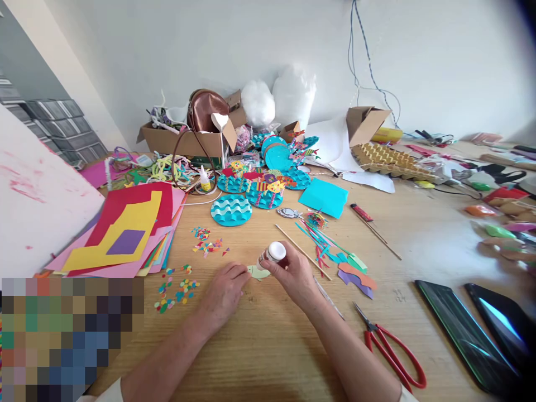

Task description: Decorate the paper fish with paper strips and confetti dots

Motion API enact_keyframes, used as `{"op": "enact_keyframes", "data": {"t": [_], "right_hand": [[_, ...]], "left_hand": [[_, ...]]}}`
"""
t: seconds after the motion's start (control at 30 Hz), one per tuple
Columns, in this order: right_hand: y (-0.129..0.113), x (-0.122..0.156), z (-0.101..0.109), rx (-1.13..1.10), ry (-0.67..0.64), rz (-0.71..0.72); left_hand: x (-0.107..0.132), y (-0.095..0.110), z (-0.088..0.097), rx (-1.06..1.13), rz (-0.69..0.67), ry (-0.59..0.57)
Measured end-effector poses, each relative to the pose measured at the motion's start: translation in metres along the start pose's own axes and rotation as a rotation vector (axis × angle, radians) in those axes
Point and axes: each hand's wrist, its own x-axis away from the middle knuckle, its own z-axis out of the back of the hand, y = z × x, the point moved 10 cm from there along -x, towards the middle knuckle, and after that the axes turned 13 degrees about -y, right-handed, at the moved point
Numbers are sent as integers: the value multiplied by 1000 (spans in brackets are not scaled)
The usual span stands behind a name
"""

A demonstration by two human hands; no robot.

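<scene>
My right hand (295,274) is closed around a small white bottle (276,251), its round white end turned up toward me. The bottle is tilted over a pale green paper fish cutout (259,272) lying on the table. With fingers pressed together, my left hand (224,290) holds the left end of that cutout. Whether the bottle touches the paper is hidden. Left of my left hand are scattered round paper dots (184,290) and small paper snippets (210,245). A thin wooden stick (304,251) lies just beyond my right hand.
Red-handled scissors (389,346) and two dark phones (464,335) lie at the right. Stacked coloured paper (125,223) is on the left. Behind stand blue decorated discs (231,210), a blue sheet (324,197), a yellow-labelled bottle (205,180) and a cardboard box (184,142).
</scene>
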Motion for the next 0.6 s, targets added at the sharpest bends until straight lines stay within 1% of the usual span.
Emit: {"op": "enact_keyframes", "data": {"t": [0.17, 0.33, 0.6], "right_hand": [[-3, -1, -2, 5, -8, 22], [-3, 0, -2, 37, -1, 10], [-8, -1, -3, 85, -14, 28]], "left_hand": [[0, -2, -2, 13, -11, 8], [2, -3, -3, -2, -16, 31], [2, -2, -4, -14, -23, 29]]}}
